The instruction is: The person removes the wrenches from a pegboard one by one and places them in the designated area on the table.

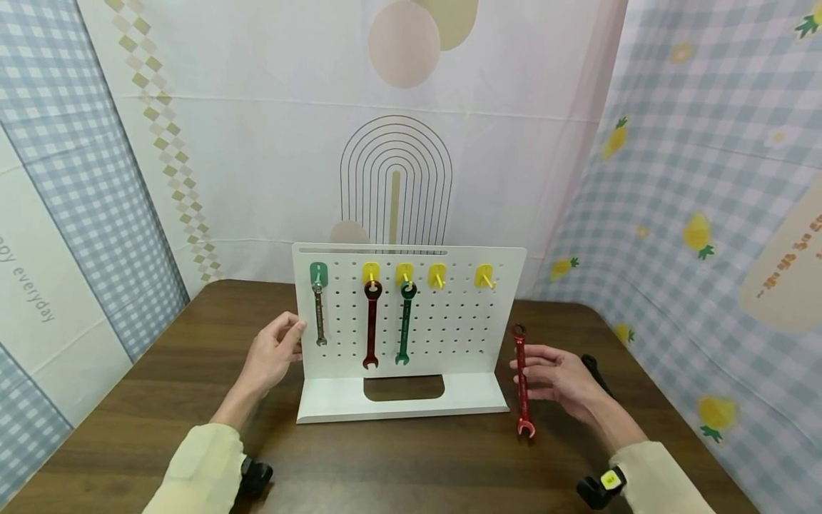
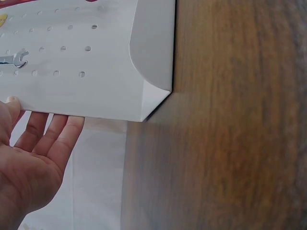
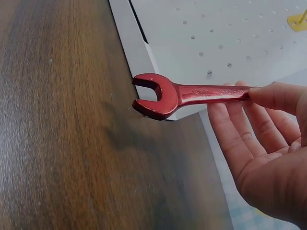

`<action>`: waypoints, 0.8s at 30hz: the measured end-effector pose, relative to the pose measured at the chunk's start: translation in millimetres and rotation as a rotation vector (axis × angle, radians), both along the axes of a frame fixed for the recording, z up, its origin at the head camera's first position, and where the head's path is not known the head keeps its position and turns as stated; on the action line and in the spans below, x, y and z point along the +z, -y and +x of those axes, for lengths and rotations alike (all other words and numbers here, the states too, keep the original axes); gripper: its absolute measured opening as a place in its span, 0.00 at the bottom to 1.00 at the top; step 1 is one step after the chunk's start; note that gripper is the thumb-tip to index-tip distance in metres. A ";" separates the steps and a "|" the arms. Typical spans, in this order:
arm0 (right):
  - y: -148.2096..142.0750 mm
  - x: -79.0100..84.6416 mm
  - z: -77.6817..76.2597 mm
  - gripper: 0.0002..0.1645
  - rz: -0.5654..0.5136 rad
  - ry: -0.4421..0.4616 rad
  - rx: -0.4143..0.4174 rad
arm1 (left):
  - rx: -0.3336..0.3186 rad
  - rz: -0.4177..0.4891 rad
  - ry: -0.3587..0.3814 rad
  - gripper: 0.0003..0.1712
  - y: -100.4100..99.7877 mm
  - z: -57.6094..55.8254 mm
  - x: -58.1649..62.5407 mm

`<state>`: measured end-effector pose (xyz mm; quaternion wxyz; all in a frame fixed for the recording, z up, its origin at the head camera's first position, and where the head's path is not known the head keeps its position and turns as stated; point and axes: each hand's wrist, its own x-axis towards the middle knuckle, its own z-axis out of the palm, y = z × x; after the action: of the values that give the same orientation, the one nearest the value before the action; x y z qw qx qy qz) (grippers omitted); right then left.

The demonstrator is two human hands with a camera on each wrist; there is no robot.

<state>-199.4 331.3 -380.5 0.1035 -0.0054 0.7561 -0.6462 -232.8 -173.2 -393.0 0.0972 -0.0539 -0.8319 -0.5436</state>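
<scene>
A white pegboard stand (image 1: pixel 347 400) is upright on the table. My left hand (image 1: pixel 272 353) grips its left edge, thumb on the front face and fingers behind, as the left wrist view also shows (image 2: pixel 43 158). Beside the board's right edge, my right hand (image 1: pixel 561 378) holds a red combination wrench (image 3: pixel 165 98) between thumb and fingers. This wrench hangs nearly vertical, ring end up and open jaw down. On the board, a small silver wrench (image 1: pixel 320 314) hangs from a green hook (image 1: pixel 318 271), a dark red wrench (image 1: pixel 372 328) and a green wrench (image 1: pixel 405 325) from yellow hooks.
Two further yellow hooks, a nearer one (image 1: pixel 437 275) and a far right one (image 1: pixel 484 275), are on the board. A black object (image 1: pixel 597 375) shows behind my right hand. The brown wooden table (image 1: pixel 385 471) meets hanging cloths (image 1: pixel 257 143) behind and at both sides.
</scene>
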 end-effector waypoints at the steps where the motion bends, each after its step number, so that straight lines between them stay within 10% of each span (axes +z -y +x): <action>1: -1.1 -0.3 0.2 0.28 -0.001 0.000 0.000 | 0.000 0.002 0.001 0.17 0.0 0.2 0.0; 24: -19.8 -2.6 3.9 0.23 -0.020 0.015 -0.016 | -0.005 0.008 0.001 0.17 0.3 -0.2 -0.9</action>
<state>-195.6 351.1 -383.2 0.1039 0.0047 0.7489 -0.6545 -233.0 -173.5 -393.9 0.0958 -0.0553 -0.8297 -0.5471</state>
